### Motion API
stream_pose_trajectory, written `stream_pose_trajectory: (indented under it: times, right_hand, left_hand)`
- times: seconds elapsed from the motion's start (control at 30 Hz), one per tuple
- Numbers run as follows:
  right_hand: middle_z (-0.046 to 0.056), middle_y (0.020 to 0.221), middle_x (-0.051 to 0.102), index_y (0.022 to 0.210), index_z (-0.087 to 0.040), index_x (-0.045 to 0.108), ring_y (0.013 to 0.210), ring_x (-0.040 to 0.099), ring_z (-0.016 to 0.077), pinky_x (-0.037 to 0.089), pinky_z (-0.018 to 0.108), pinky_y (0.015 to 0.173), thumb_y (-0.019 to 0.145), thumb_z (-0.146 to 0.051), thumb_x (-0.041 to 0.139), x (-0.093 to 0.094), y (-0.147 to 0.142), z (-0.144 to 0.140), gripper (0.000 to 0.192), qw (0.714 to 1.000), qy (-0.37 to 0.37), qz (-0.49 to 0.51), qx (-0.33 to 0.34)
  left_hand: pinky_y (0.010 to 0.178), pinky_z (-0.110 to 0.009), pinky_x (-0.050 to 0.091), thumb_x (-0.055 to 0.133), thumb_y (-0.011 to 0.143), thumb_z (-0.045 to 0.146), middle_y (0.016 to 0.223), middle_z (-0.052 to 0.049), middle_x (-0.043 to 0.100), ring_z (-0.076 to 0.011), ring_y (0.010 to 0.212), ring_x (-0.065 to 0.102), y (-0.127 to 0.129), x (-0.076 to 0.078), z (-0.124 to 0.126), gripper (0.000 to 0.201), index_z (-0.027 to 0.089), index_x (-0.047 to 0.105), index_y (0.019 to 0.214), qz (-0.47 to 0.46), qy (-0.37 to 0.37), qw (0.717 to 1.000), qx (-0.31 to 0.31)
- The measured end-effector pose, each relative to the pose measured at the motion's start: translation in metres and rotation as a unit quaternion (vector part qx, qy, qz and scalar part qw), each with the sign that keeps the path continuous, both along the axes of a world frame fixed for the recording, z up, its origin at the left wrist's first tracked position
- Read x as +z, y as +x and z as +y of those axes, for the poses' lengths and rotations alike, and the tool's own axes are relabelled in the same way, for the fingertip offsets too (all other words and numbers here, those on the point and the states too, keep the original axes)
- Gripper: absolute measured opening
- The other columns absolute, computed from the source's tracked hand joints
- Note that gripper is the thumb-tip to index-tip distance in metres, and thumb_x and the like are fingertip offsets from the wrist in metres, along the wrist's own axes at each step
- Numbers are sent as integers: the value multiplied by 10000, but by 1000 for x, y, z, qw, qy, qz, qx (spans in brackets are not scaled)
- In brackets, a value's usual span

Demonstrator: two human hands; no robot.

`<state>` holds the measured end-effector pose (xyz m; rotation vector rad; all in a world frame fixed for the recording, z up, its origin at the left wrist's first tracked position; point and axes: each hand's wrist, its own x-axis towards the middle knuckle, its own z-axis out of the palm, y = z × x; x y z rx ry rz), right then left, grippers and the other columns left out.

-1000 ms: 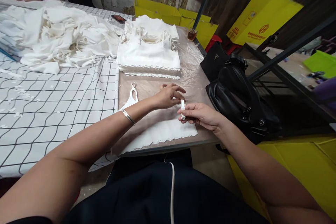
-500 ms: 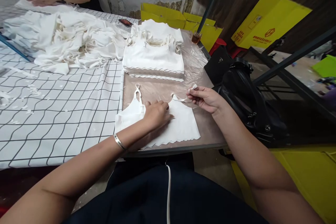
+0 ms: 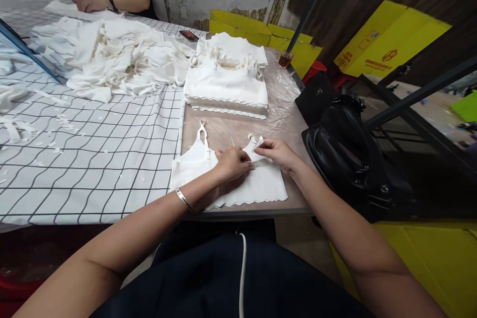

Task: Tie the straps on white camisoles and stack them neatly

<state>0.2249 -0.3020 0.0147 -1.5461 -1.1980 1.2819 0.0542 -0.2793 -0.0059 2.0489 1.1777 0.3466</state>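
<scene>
A white camisole (image 3: 266, 181) with thin straps and a wavy hem lies flat near the table's front edge. Its left strap (image 3: 202, 131) stretches away from me, crossed into a small loop. My left hand (image 3: 234, 163) rests on the middle of the camisole, its fingers curled in and seeming to pinch the fabric by the top edge. Between the thumb and fingers of my right hand (image 3: 278, 153) is the end of the right strap (image 3: 258, 144), held just above the garment. The fingertips of both hands are close together.
Behind the camisole stands a stack of folded white camisoles (image 3: 227, 84). A loose heap of white garments (image 3: 122, 59) covers the checked cloth (image 3: 122, 159) at left. A black bag (image 3: 343, 144) sits at right, near a glass of brown drink (image 3: 285, 59). Across the table, a co-worker's hands (image 3: 87, 0) handle white fabric.
My right hand has moved left and toward my left hand, bringing the strap end over the camisole's top edge. My left hand's fingers have curled in more. The co-worker's hands have come together.
</scene>
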Motion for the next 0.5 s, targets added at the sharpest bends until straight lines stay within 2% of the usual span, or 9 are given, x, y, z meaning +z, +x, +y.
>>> stream_pose_trajectory:
  times: [0.2,0.5]
  right_hand:
    - [-9,700,644,767,-157,704,672,545,144,404,288,666,579,-402,769,-19,-2,-6,316,998,22,-56,36]
    - [4,725,625,764,-159,687,671,508,141,378,280,641,620,-433,734,-23,-3,-9,312,995,51,-72,51]
  left_hand:
    - [941,-482,326,651,788,292,968,-59,700,-253,942,612,0,-1,1,144,177,737,772,-16,-4,1000,-2]
    - [939,-481,327,649,788,281,924,-52,689,-257,939,618,0,-3,0,144,171,718,726,-27,-5,1000,6]
